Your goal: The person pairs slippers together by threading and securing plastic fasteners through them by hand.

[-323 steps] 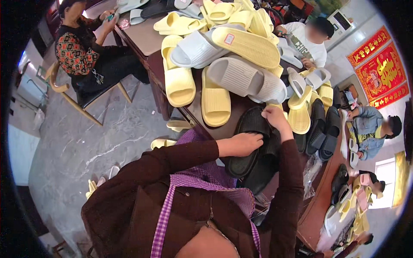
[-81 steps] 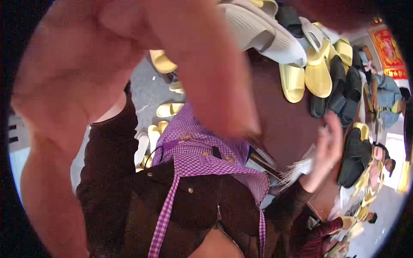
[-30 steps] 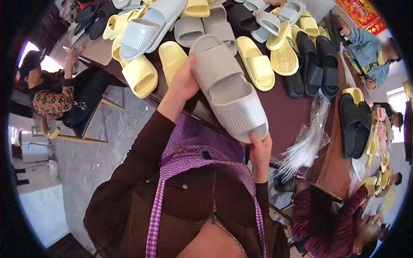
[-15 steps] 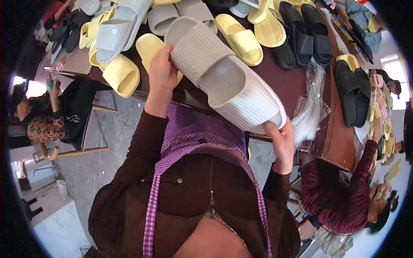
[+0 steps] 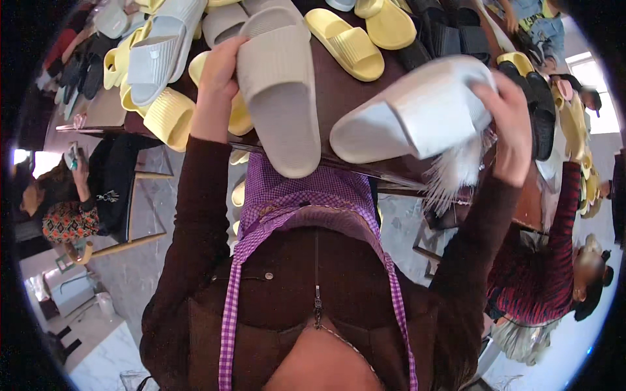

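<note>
My left hand [image 5: 220, 72] is closed on the edge of a grey slide slipper [image 5: 282, 117], near its ribbed strap. That slipper hangs toe up, with its heel end over the table's near edge. Apart from it, on the right, a second slipper of pale grey [image 5: 417, 111] is tilted sideways and slightly smeared by motion. The fingers of my right hand [image 5: 508, 120] grip the strap end of this one. White plastic strands [image 5: 456, 173] lie beneath it on the dark red table.
Yellow slides [image 5: 345, 44] and black slides [image 5: 450, 29] cover the table's far part. Stacked light-grey slides [image 5: 163, 52] stand at the left. One person [image 5: 535, 280] in a striped sleeve sits at the right; another [image 5: 68, 202] is at the far left, beside a chair.
The two slippers, earlier nested together, are now apart. My right hand has carried one up and to the right, while the other has swung more upright in my left hand.
</note>
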### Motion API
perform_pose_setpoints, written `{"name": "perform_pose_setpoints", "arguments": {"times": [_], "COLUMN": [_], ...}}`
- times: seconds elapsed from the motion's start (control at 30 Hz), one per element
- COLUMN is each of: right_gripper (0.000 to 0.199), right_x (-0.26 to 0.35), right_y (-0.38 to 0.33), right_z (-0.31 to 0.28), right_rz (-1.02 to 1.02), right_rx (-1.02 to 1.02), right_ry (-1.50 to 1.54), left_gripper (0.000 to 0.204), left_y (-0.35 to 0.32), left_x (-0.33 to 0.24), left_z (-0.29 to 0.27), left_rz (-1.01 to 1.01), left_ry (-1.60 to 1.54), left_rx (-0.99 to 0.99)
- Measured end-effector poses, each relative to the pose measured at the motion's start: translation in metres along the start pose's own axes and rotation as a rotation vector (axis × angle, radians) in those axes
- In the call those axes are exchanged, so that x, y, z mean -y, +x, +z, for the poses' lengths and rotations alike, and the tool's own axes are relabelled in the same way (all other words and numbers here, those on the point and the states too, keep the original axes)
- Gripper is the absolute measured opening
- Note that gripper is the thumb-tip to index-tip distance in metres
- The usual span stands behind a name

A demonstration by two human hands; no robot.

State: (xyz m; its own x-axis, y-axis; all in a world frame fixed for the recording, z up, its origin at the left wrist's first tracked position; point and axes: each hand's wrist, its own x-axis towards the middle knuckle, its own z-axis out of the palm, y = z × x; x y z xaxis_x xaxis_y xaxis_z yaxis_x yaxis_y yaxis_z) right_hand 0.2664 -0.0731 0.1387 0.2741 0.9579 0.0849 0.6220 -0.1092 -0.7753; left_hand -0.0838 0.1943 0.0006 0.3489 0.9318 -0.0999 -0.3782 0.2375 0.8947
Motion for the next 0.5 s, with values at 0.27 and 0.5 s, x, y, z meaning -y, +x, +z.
{"name": "perform_pose_setpoints", "arguments": {"times": [0.27, 0.5], "right_gripper": [0.029, 0.033], "right_x": [0.02, 0.002], "right_y": [0.131, 0.056], "right_z": [0.072, 0.034], "right_rz": [-0.431, -0.359], "right_rx": [-0.005, -0.114], "right_ry": [-0.174, -0.195], "left_gripper": [0.025, 0.039], "left_y": [0.045, 0.052], "left_x": [0.014, 0.036], "left_z": [0.04, 0.009], "left_rz": [0.074, 0.608], "left_ry": [0.243, 0.667], "left_rx": [0.091, -0.032]}}
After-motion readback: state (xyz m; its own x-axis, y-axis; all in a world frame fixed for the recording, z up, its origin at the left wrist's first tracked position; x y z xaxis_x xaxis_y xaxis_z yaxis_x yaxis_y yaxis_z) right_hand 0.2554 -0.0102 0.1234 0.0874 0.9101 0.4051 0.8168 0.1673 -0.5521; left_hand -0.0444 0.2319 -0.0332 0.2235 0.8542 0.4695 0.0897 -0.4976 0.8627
